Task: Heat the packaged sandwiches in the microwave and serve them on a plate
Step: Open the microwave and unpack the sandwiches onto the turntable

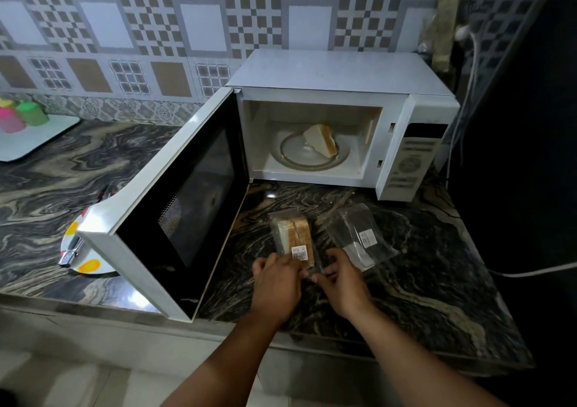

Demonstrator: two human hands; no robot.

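Item: my left hand (276,278), lower centre of the frame, fingers curled onto the near end of the packaged sandwich (293,240). My right hand (338,277), just beside it, pinches the same end of the clear wrapper. The pack lies on the tabletop (437,281) directly above both hands, barcode label facing up.

Item: one unwrapped sandwich (321,139), on the glass turntable (293,156) inside the microwave (340,119), centre frame.

Item: empty clear package (359,236), right of the full pack, flat on the tabletop.

Surface: dark marbled stone tabletop; patterned tiled wall behind.

Surroundings, left to right: pink and green containers (18,114) on a white tray (37,139), upper left; white plate (89,264) with orange spots, partly hidden behind the open microwave door (175,206); white cable (530,270), far right.
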